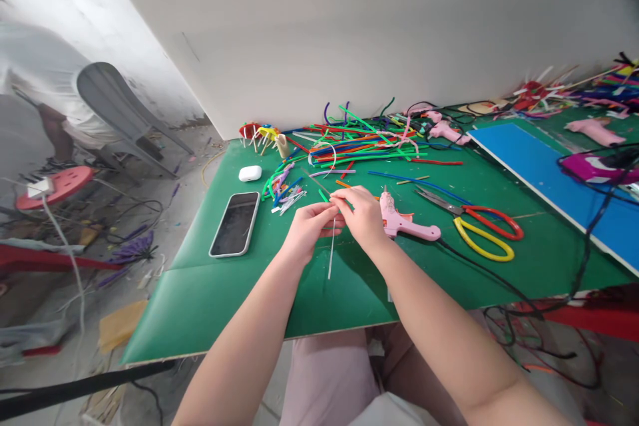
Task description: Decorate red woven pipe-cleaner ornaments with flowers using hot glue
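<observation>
Both hands meet above the middle of the green table. My left hand (312, 223) is closed in a pinch, and a thin white stick (331, 253) hangs down from its fingers toward me. My right hand (360, 210) is closed too, its fingertips against the left ones. A thin dark rod (315, 182) juts up and left from the right fingertips. At the fingertips shows a short green pipe cleaner piece (323, 195); the fingers hide how it is gripped. Just right of my right hand lies a pink glue gun (412, 226).
Scissors (466, 213) with red and yellow handles lie at right, near a blue board (544, 180). At left are a phone (235, 225) and white earbud case (250, 174). Many pipe cleaners (359, 143) lie behind. A black cord (492, 273) crosses the right side.
</observation>
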`<action>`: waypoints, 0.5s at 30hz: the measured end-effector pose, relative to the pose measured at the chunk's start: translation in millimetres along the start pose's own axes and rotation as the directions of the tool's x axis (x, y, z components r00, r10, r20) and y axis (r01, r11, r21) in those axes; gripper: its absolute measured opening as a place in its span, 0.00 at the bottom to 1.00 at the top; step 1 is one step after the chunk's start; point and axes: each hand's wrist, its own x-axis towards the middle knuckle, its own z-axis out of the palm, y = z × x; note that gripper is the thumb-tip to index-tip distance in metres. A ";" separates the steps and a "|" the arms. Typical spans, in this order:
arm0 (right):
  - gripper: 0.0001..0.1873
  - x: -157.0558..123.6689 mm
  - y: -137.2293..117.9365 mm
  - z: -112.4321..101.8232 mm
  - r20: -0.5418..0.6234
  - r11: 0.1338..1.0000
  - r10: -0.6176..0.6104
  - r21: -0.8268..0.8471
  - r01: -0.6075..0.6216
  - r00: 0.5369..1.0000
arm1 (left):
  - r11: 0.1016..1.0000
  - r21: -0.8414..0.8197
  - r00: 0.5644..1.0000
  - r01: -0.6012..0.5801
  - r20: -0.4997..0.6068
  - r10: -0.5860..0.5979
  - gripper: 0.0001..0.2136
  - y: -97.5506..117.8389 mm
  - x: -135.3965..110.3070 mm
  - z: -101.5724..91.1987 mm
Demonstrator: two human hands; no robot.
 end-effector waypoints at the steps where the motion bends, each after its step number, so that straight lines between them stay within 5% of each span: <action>1: 0.06 0.2 -0.5 -0.4 0.005 1.000 0.005 0.006 -0.005 1.000 | 0.999 -0.039 1.000 0.010 0.003 -0.010 0.15 -0.5 0.3 -0.4; 15: 0.04 0.4 -6.0 -2.2 0.011 0.960 0.204 0.192 -0.202 0.979 | 0.982 -0.188 0.999 0.000 -0.031 -0.006 0.13 -3.1 2.6 0.4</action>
